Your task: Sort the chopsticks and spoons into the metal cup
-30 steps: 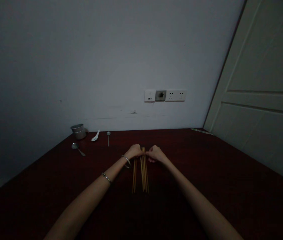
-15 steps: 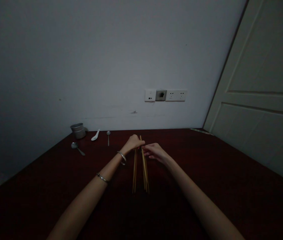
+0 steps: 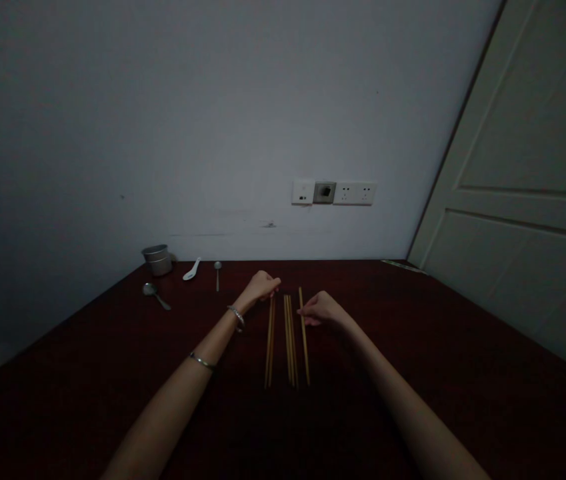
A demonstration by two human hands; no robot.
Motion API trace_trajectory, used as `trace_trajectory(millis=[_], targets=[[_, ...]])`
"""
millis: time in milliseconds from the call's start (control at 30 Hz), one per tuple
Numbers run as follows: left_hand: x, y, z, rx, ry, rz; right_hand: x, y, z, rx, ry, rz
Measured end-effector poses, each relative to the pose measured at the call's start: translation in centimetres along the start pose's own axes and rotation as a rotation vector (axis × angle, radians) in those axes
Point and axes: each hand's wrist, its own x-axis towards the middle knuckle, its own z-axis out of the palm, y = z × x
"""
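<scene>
My right hand point(image 3: 320, 309) pinches a single chopstick point(image 3: 305, 343) near its upper part, right of the others. In the middle, a group of chopsticks point(image 3: 290, 340) lies side by side on the dark red table point(image 3: 373, 393). Left of that group is a narrow pair of chopsticks point(image 3: 269, 347), their far ends beside the fingers of my left hand point(image 3: 263, 285). The left fingers are pressed together at those ends; whether they grip them is hard to make out.
At the back left are a metal cup point(image 3: 157, 260), a white spoon point(image 3: 192, 269), a small metal spoon point(image 3: 217, 275) and a larger metal spoon point(image 3: 155, 295). A wall with sockets point(image 3: 355, 193) rises behind; a white door point(image 3: 527, 193) stands at the right.
My right hand has moved right with one chopstick, away from the middle group. My left hand has shifted slightly left, away from the middle chopsticks.
</scene>
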Motion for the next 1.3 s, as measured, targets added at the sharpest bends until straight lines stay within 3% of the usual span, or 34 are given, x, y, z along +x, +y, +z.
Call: trace_trajectory(millis=[167,267,433,700,1300], targets=[[0.7,-2.5,-1.9,-0.117,0.040,-0.017,0.3,0.5,0.8,-0.127,0.021,0.003],[0.6,-3.1,-2.0,-0.103,-0.024,-0.030,0.7,0.9,1.4,-0.153,0.081,-0.019],[-0.1,-2.2,-0.3,0.051,-0.138,-0.006,1.4,1.5,2.0,-0.180,0.120,-0.054],[-0.9,-0.8,3.2,0.341,-0.045,0.007,1.2,1.4,2.5,-0.188,0.111,-0.103],[0.0,-1.5,5.4,0.492,-0.020,0.017,2.4,1.8,3.2,-0.252,0.166,-0.115]])
